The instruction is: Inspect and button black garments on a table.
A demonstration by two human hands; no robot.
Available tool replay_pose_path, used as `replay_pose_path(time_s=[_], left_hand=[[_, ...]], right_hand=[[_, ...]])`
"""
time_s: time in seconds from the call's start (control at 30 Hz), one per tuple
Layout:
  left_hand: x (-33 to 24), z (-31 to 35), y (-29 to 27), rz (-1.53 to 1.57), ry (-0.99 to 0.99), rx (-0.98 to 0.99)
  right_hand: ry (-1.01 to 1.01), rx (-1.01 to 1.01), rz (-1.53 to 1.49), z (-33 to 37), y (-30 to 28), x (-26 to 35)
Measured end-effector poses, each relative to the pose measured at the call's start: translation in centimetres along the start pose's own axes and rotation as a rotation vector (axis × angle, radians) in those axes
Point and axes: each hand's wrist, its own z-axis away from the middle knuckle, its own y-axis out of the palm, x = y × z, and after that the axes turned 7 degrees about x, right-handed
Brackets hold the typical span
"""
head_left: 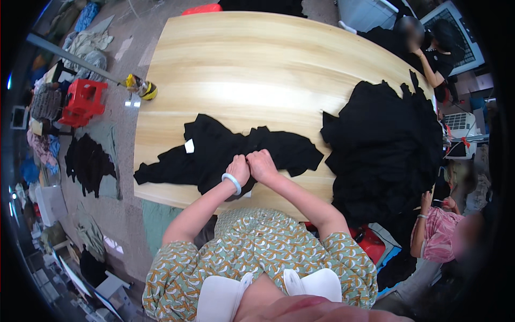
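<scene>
A black knit garment (pixel 214 153) lies spread across the near part of the wooden table (pixel 241 64), one sleeve stretching out to the left. A small white tag (pixel 189 146) shows on its upper left part. My left hand (pixel 238 169), with a pale bangle at the wrist, is closed on the garment's cloth near its middle. Right beside it, almost touching, my right hand (pixel 261 164) also pinches the cloth. What exactly the fingertips hold is partly hidden by the hands.
A large pile of black garments (pixel 381 145) covers the table's right side. A yellow-and-black bottle-like object (pixel 141 87) stands at the left edge by a metal pole. Red stools (pixel 83 102) and cloth heaps lie on the left floor. A person in pink (pixel 440 233) works at the right.
</scene>
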Motion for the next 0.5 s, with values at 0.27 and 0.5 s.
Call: replay_pose_path(time_s=[0.27, 0.5], left_hand=[[1.6, -1.0, -1.1, 0.167, 0.061, -0.088], [2.3, 0.5, -3.1, 0.201, 0.224, -0.041]], right_hand=[[0.176, 0.026, -0.388, -1.3, -1.5, 0.4], [0.039, -0.058, -0.364, -0.7, -1.1, 1.1]])
